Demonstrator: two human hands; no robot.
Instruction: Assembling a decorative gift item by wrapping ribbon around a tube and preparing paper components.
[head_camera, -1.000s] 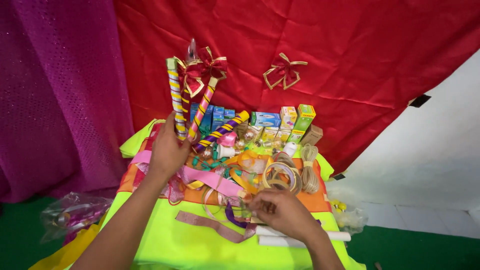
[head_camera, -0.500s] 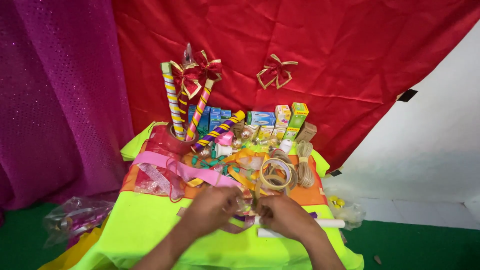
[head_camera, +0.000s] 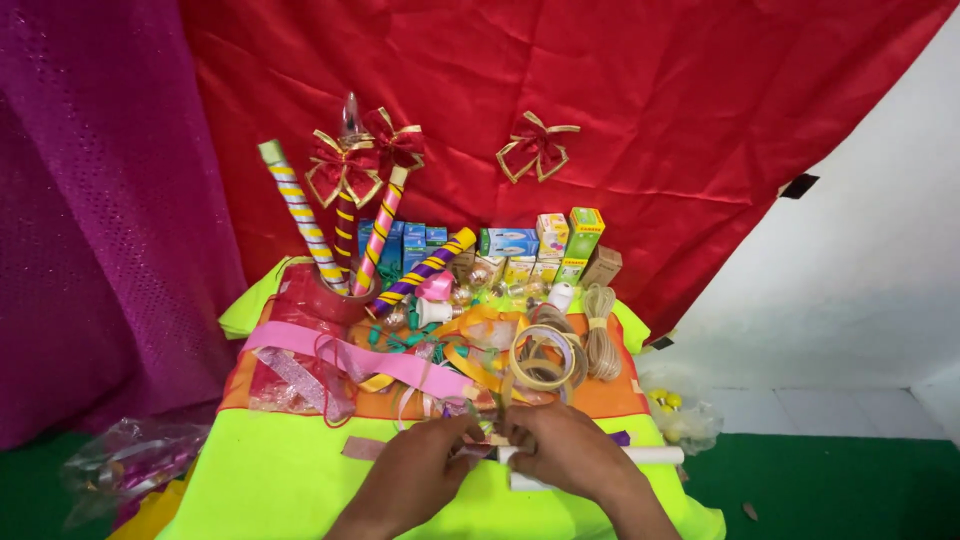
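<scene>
**Two hands meet over a ribbon scrap at the table's near edge**

A red cloth (head_camera: 620, 90) hangs behind the table, a purple curtain (head_camera: 90, 200) beside it, and a red bow (head_camera: 537, 147) with gold trim is pinned to the red cloth. The table (head_camera: 280, 470) is covered in neon-yellow fabric with an orange strip across the middle, piled with loose ribbons (head_camera: 380, 360), tape rolls (head_camera: 543, 357), a twine coil (head_camera: 600, 330) and a row of small boxes (head_camera: 520, 250) at the back. Three striped sticks (head_camera: 345, 240) lean upright at the back left, two of them topped with bows.

The left hand (head_camera: 420, 470) and right hand (head_camera: 565, 460) sit close together at the front centre, fingertips nearly touching. Both are curled, pinching a small ribbon piece (head_camera: 480, 432) between them; the piece is mostly hidden by the fingers, so its shape cannot be told. It lies just above the yellow fabric, in front of the ribbon pile. A white tube (head_camera: 655, 456) lies just right of the right hand, and a pinkish strip (head_camera: 362, 447) lies flat to the left.

For work this fine, the pinch probably serves best kept near the fingertips, wrists low over the cloth for steadiness, with the piece clear of the tangled ribbons behind so nothing snags.
</scene>
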